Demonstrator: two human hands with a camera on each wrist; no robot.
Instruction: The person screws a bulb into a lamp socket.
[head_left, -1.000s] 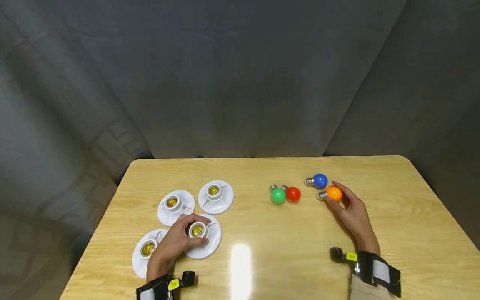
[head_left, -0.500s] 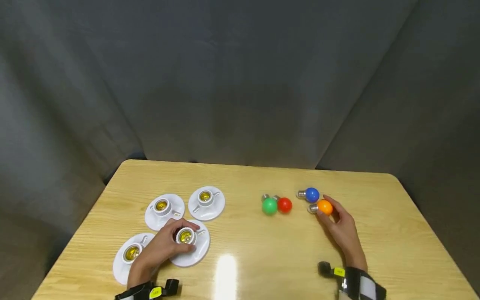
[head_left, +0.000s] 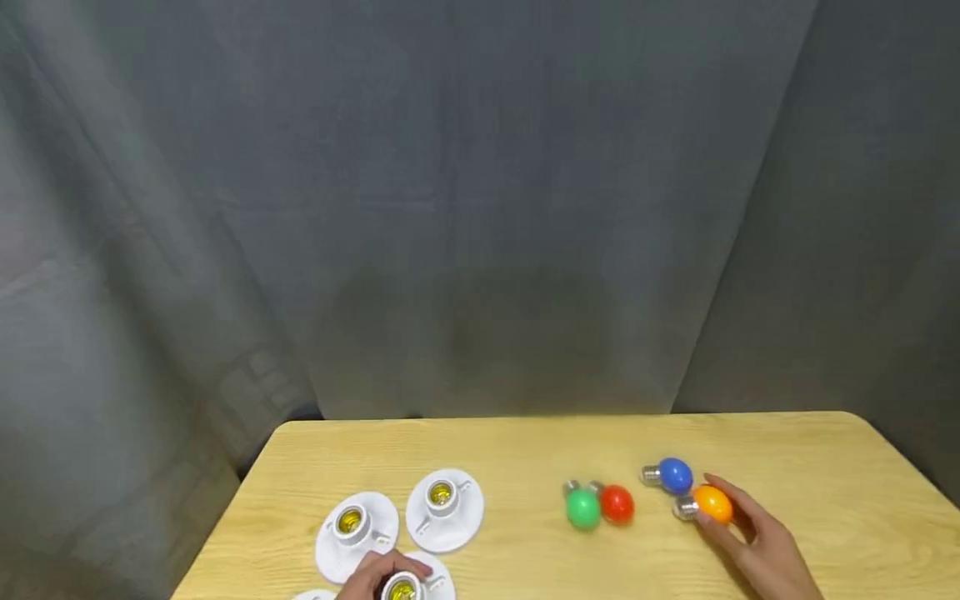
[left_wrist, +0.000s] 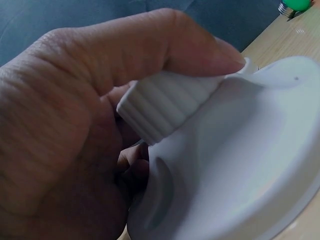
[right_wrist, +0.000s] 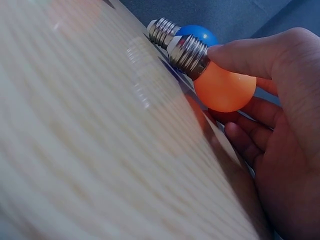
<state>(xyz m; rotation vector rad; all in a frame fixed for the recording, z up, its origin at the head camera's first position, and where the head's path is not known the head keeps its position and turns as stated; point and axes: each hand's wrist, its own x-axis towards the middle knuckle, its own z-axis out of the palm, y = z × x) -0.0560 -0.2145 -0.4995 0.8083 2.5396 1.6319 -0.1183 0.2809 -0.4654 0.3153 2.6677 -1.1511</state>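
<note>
In the head view, my left hand (head_left: 369, 577) grips the ribbed collar of a white lamp socket (head_left: 441, 579), cut off by the bottom edge. The left wrist view shows thumb and fingers around that collar, with the round base (left_wrist: 240, 145) spreading below. Two more white lamp sockets stand behind it, one at the left (head_left: 335, 552) and one farther back (head_left: 462, 525). At the right, my right hand (head_left: 765, 546) pinches an orange light bulb (head_left: 713, 504) by its globe, its screw end pointing left. A blue bulb (head_left: 677, 476) lies just behind the orange one.
A green bulb (head_left: 582, 509) and a red bulb (head_left: 618, 505) lie side by side on the wooden table (head_left: 525, 450) between the hands. Another socket's rim (head_left: 315, 595) peeks in at the bottom left. Grey curtain (head_left: 487, 208) hangs behind the table.
The head view has tilted upward, so table and hands sit lower in the picture. Both hands keep their holds on the lamp socket and orange bulb.
</note>
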